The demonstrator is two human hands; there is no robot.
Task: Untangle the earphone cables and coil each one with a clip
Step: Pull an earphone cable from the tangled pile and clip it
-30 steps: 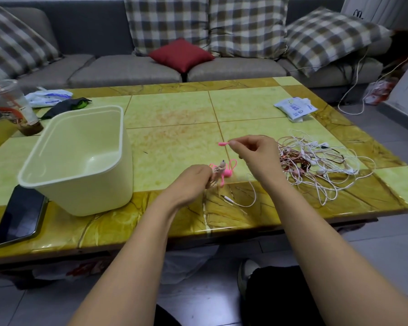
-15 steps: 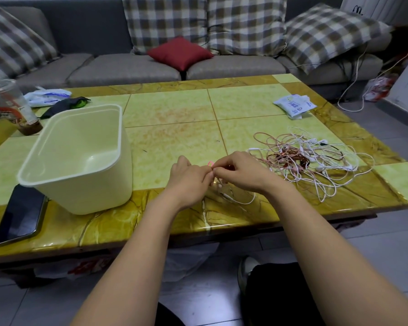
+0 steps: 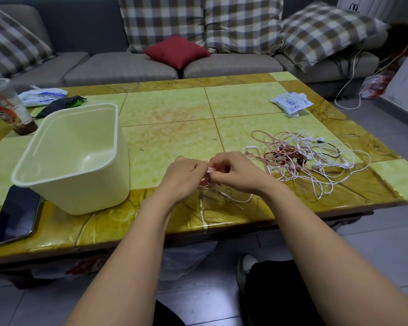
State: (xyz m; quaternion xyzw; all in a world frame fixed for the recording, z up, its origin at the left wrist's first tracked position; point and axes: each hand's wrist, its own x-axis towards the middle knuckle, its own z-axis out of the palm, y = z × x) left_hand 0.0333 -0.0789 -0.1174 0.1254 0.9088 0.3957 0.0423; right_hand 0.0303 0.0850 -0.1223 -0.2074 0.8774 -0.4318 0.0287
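My left hand (image 3: 183, 176) and my right hand (image 3: 233, 171) meet over the near middle of the table, fingers curled round a small coiled earphone bundle (image 3: 209, 171) with pink showing between them. Most of the bundle is hidden by the fingers. Its white cable tail with the plug (image 3: 231, 197) trails onto the table below my right hand. To the right lies a tangled heap of white, pink and dark red earphone cables (image 3: 302, 156).
A pale yellow plastic bin (image 3: 76, 158) stands at the left, a dark phone (image 3: 15, 214) beside it at the table's (image 3: 170, 114) near edge. A cup (image 3: 7, 107), bags and a white packet (image 3: 291, 103) sit further back. A sofa with cushions runs behind.
My right hand came down from holding a pink piece raised above the table and joined my left hand; both now close round the bundle.
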